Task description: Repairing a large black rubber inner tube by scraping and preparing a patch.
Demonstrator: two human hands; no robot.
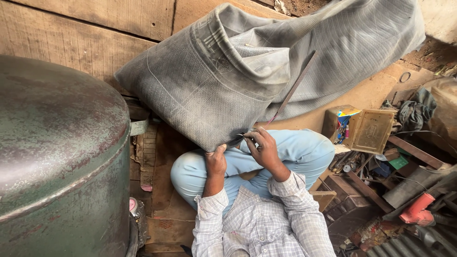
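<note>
The big grey rubber tube (228, 71) lies folded across the person's knees, just right of the green metal tank (57, 152). The left hand (216, 162) is clenched on the tube's lower edge, while the right hand (264, 147) pinches a small blade (236, 140) against that edge, with the open toolbox (366, 131) farther right of the tank.
</note>
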